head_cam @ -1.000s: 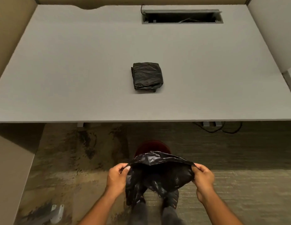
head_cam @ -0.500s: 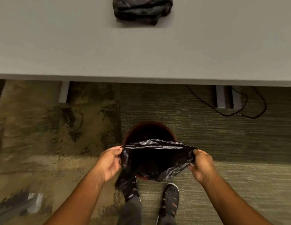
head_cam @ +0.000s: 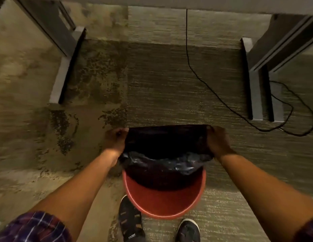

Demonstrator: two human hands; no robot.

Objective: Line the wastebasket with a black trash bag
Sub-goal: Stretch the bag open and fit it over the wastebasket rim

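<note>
A round red wastebasket (head_cam: 162,205) stands on the carpet just in front of my feet. A black trash bag (head_cam: 167,145) is stretched open over its far side, its body hanging down inside the basket. My left hand (head_cam: 115,139) grips the bag's mouth at the left edge. My right hand (head_cam: 217,142) grips the mouth at the right edge. The near half of the basket's rim is bare red. The far rim is hidden under the bag.
Grey desk legs stand on the carpet at left (head_cam: 65,70) and right (head_cam: 258,91). A black cable (head_cam: 213,95) trails across the floor toward the right leg. My shoes (head_cam: 130,222) are right below the basket. The desk edge (head_cam: 204,4) runs along the top.
My view has tilted down, so the desk top and the folded bags left the frame. Both hands carried the open bag lower and forward, over the basket's far side.
</note>
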